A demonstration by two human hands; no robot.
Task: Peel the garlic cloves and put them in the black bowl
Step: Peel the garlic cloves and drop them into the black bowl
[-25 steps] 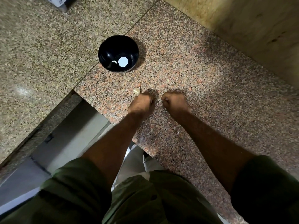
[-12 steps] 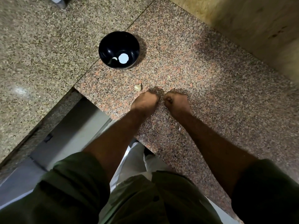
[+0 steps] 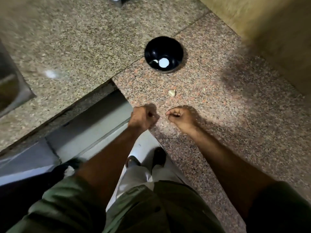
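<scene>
The black bowl (image 3: 175, 47) stands on the reddish granite counter (image 3: 235, 132) and holds one pale peeled clove (image 3: 155, 61) beside a round white glare. One unpeeled garlic clove (image 3: 172, 93) lies loose between the bowl and my hands. My left hand (image 3: 143, 117) is at the counter's near edge, its fingers curled tight round a small garlic clove that they hide. A short gap to the right is my right hand (image 3: 182, 117), with thumb and fingertips pinched together and nothing visible between them. The picture is blurred by motion.
A small pale scrap (image 3: 204, 89) lies right of the loose clove. A grey granite counter (image 3: 75, 47) adjoins on the left, with a steel sink (image 3: 10, 91) at the far left. A beige wall (image 3: 269, 39) bounds the counter at the right. Below the counter edge are the floor and my feet.
My hands have pulled apart and drawn back from the loose clove toward the counter's edge. The camera view has swung left, so the bowl and clove now sit further right.
</scene>
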